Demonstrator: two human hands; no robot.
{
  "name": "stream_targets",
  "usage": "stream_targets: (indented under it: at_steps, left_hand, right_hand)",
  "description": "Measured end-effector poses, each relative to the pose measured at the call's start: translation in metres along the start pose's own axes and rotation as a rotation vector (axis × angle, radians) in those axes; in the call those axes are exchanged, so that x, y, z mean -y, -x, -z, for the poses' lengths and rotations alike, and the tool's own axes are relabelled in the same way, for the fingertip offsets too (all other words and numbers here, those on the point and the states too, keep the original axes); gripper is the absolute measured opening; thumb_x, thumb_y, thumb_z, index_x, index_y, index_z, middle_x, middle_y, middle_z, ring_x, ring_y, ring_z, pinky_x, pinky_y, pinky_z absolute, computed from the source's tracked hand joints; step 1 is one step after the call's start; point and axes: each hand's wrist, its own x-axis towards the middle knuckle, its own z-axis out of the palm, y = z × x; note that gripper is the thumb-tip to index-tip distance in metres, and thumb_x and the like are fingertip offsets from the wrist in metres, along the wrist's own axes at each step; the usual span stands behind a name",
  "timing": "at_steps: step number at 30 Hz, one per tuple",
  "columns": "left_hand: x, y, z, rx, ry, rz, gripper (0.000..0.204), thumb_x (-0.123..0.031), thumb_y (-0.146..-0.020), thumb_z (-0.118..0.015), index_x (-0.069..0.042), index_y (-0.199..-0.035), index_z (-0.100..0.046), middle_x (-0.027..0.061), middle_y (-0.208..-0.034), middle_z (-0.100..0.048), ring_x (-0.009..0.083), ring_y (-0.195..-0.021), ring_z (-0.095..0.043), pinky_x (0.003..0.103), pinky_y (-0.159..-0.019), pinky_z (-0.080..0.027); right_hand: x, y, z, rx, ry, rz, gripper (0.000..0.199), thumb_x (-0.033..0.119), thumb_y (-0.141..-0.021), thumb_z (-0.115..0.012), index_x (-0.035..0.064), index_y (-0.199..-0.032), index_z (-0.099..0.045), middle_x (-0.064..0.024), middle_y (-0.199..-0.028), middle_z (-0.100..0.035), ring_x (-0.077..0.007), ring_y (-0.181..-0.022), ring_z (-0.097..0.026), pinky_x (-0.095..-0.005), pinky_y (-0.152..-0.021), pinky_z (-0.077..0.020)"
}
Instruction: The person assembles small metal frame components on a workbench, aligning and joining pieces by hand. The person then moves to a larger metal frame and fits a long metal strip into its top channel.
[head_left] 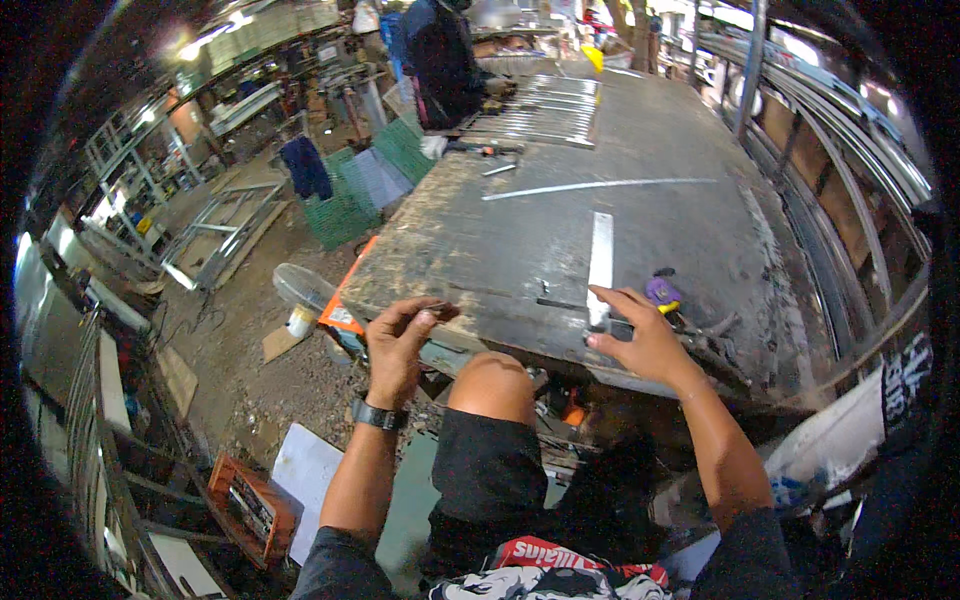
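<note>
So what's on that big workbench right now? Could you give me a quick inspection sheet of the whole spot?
Surface: large dark worn workbench, scuffed and dusty.
Job's things: flat metal strip lying on the bench; right hand presses its near end. Left hand pinches a small dark item, too small to identify.
Clutter: purple and yellow small tools, long thin metal rod, stack of metal bars at the far end.
Hands: both bare; watch on left wrist.
Cables: nothing seen.
Surroundings: another person at the far end, green crates, metal frames on the dirt floor.
</note>
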Motion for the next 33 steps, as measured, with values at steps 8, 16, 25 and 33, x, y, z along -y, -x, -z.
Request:
stream_targets:
  at_steps: [8, 16, 25, 33]
  left_hand:
    - [-0.014, 0.004, -0.047, -0.047, 0.186, -0.184, 0.025, -0.015, -0.105, -0.066, 0.007, -0.118, -0.070, 0.0151, -0.108, -0.074, 0.0283, -0.102, -0.075, 0.046, -0.098, -0.059]
    - [-0.007, 0.004, -0.095, -0.239, 0.508, -0.252, 0.027, -0.031, -0.110, -0.061, -0.006, -0.119, -0.061, 0.0075, -0.114, -0.067, 0.0211, -0.112, -0.065, 0.041, -0.102, -0.052]
    - [-0.016, 0.003, -0.095, -0.108, 0.686, -0.130, 0.024, -0.033, -0.114, -0.048, -0.010, -0.112, -0.055, -0.0003, -0.073, -0.044, 0.0147, -0.069, -0.047, 0.037, -0.075, -0.050]
    - [-0.027, 0.004, -0.083, -0.053, 0.588, 0.056, 0.030, -0.042, -0.113, -0.046, -0.014, -0.114, -0.056, -0.0038, -0.059, -0.033, 0.0130, -0.051, -0.034, 0.033, -0.056, -0.045]
  right_hand:
    - [0.088, -0.066, -0.018, 0.041, -0.287, 0.136, 0.053, 0.024, -0.096, -0.078, 0.0016, -0.142, -0.063, -0.0199, -0.127, -0.072, -0.0282, -0.120, -0.069, -0.0390, -0.104, -0.0519]
    - [0.107, -0.086, -0.064, -0.328, -0.023, 0.329, 0.016, 0.015, -0.097, -0.072, 0.0017, -0.105, -0.071, -0.0143, -0.093, -0.072, -0.0368, -0.079, -0.072, -0.0432, -0.067, -0.0551]
    - [0.097, -0.081, -0.081, -0.512, 0.191, 0.461, 0.012, 0.009, -0.092, -0.073, 0.0078, -0.103, -0.071, -0.0095, -0.083, -0.067, -0.0305, -0.069, -0.068, -0.0408, -0.059, -0.0514]
    - [0.087, -0.082, -0.085, -0.501, 0.257, 0.507, 0.024, 0.011, -0.088, -0.068, 0.0072, -0.112, -0.070, -0.0075, -0.090, -0.067, -0.0280, -0.076, -0.070, -0.0403, -0.064, -0.0568]
